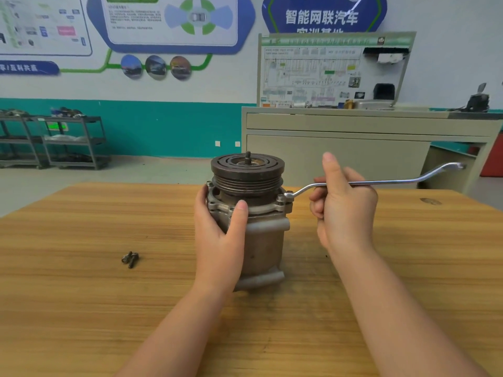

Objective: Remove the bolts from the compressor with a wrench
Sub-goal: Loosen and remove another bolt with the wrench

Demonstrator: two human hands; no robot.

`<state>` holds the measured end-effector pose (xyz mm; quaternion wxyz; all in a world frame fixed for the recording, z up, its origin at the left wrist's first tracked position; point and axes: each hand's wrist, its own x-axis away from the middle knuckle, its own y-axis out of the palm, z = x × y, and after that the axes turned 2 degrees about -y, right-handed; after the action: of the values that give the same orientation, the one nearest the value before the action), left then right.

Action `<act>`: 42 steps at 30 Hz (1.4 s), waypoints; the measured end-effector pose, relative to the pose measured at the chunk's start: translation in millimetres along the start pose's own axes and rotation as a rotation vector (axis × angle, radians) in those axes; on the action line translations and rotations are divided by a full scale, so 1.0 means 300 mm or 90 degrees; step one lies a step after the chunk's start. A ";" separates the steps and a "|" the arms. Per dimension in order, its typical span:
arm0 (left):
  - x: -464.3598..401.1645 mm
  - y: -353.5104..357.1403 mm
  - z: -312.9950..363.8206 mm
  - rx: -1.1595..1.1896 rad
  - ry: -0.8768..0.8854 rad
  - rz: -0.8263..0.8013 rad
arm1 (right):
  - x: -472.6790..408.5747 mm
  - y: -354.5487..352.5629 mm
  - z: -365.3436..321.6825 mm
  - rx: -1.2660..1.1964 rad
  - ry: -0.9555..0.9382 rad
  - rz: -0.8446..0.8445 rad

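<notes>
Table [81, 268]: R hand [344, 205] grips wrench [394, 182].

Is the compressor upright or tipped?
Upright: the compressor stands on the table, pulley on top, left hand gripping it.

Dull grey cast-metal compressor [261, 240], rusty brown pulley [247, 170], shiny polished steel wrench [381, 182], matt wood-grain table [109, 295]

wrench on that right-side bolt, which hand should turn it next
Right. The right hand already grips the wrench, whose ring end sits on the bolt. The left hand holds the compressor steady.
</notes>
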<state>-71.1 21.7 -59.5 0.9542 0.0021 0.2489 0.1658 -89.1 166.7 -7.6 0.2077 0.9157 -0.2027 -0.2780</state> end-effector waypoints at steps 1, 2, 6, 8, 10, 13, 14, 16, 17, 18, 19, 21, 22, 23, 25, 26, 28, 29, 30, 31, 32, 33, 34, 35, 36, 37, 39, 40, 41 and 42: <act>0.000 0.000 0.000 -0.002 0.001 0.000 | 0.012 0.005 -0.006 0.035 -0.042 -0.008; 0.000 -0.001 -0.002 -0.004 0.002 -0.001 | 0.024 0.008 -0.010 0.068 -0.089 -0.013; -0.005 -0.001 -0.007 -0.010 0.010 0.003 | 0.073 0.015 -0.017 0.185 -0.302 -0.030; -0.006 -0.002 -0.010 -0.011 0.013 0.004 | 0.089 0.020 -0.021 0.210 -0.378 -0.039; -0.007 -0.003 -0.013 -0.011 0.015 0.003 | 0.097 0.026 -0.021 0.212 -0.402 -0.045; -0.010 -0.001 -0.018 -0.009 0.019 0.005 | 0.102 0.029 -0.013 0.228 -0.404 -0.052; -0.010 -0.001 -0.019 -0.009 0.020 0.008 | 0.103 0.028 -0.010 0.239 -0.408 -0.054; -0.012 0.001 -0.022 -0.007 0.021 0.011 | 0.107 0.028 -0.007 0.259 -0.422 -0.056; -0.013 0.001 -0.024 -0.006 0.022 0.012 | 0.111 0.030 -0.006 0.267 -0.441 -0.061; -0.014 0.001 -0.026 -0.007 0.025 0.012 | 0.116 0.032 -0.005 0.287 -0.479 -0.069; -0.015 0.002 -0.027 -0.008 0.028 0.012 | 0.122 0.039 -0.006 0.324 -0.539 -0.076; -0.016 0.002 -0.031 -0.011 0.035 0.014 | 0.136 0.050 -0.009 0.404 -0.666 -0.077; -0.017 0.001 -0.033 -0.011 0.038 0.015 | 0.139 0.050 -0.003 0.414 -0.694 -0.076; -0.017 0.001 -0.034 -0.012 0.038 0.016 | 0.137 0.047 0.007 0.395 -0.679 -0.075; -0.019 0.001 -0.037 -0.012 0.034 0.014 | 0.124 0.040 0.018 0.266 -0.517 -0.058; -0.019 0.000 -0.038 -0.009 0.030 0.013 | 0.112 0.036 0.019 0.176 -0.398 -0.047; -0.017 0.000 -0.038 -0.003 0.025 0.010 | 0.067 0.023 0.022 0.029 -0.186 -0.035; -0.016 0.000 -0.037 -0.001 0.026 0.010 | 0.034 0.013 0.024 -0.016 -0.091 -0.057; -0.015 0.001 -0.035 0.002 0.027 0.013 | 0.001 0.005 0.024 -0.052 0.000 -0.098; -0.014 0.003 -0.034 0.005 0.026 0.016 | -0.031 -0.003 0.021 -0.076 0.085 -0.149; -0.013 0.004 -0.033 0.007 0.026 0.019 | -0.058 -0.013 0.019 -0.088 0.159 -0.197; -0.012 0.006 -0.033 0.009 0.024 0.020 | -0.079 -0.020 0.018 -0.093 0.218 -0.232; -0.011 0.007 -0.032 0.010 0.024 0.020 | -0.091 -0.026 0.018 -0.101 0.260 -0.251; -0.011 0.008 -0.032 0.009 0.024 0.019 | -0.095 -0.029 0.018 -0.121 0.287 -0.254; -0.012 0.007 -0.034 0.007 0.026 0.019 | -0.094 -0.028 0.018 -0.154 0.303 -0.238; -0.013 0.006 -0.036 0.004 0.029 0.019 | -0.090 -0.027 0.019 -0.198 0.308 -0.202; -0.017 0.006 -0.041 0.000 0.030 0.021 | -0.075 -0.026 0.019 -0.251 0.277 -0.092; -0.020 0.008 -0.042 -0.003 0.029 0.022 | -0.065 -0.026 0.016 -0.233 0.244 -0.042; -0.021 0.008 -0.043 -0.006 0.029 0.022 | -0.054 -0.025 0.012 -0.193 0.206 -0.006; -0.023 0.009 -0.044 -0.006 0.031 0.024 | -0.041 -0.022 0.005 -0.151 0.171 0.015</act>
<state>-83.8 20.9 -67.7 0.9447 -0.0018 0.2710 0.1847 -97.7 177.7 -6.8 0.3426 0.9113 -0.1494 -0.1727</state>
